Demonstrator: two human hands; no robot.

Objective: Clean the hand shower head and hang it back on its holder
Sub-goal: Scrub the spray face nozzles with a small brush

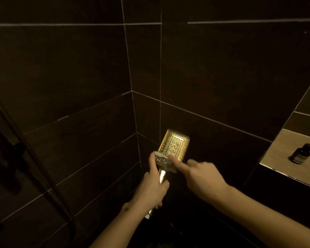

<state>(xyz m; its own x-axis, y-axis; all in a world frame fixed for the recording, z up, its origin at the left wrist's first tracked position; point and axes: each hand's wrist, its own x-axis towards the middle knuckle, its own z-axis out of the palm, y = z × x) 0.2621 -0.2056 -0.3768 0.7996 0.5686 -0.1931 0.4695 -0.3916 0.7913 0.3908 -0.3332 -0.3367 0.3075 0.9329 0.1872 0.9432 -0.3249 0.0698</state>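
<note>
Our left hand [153, 187] is wrapped around the slim gold handle of the rectangular, gold-toned metal hand shower head [174, 146], thumb stretched up along the edge of its perforated face, holding it tilted in front of the corner of the dark tiled walls [79, 72]. Our right hand [200, 173] holds nothing; its index finger is extended and pressed on the lower part of the nozzle plate, where something pale, perhaps foam or a small cloth, sits under the fingertip; we cannot tell which.

We judge the shower head to be rigid and fairly solid, with a polished finish that will be slick if wet or soapy, so the handle just below the head is the sensible place to grip, fingers fully round it. The rows of small nozzles invite rubbing with a fingertip rather than force.

Further out, a dark vertical shower rail [30, 149] stands at the left; the holder itself is too dim to make out. At the right, a small dark bottle [301, 153] stands on a pale recessed shelf [279, 149].
</note>
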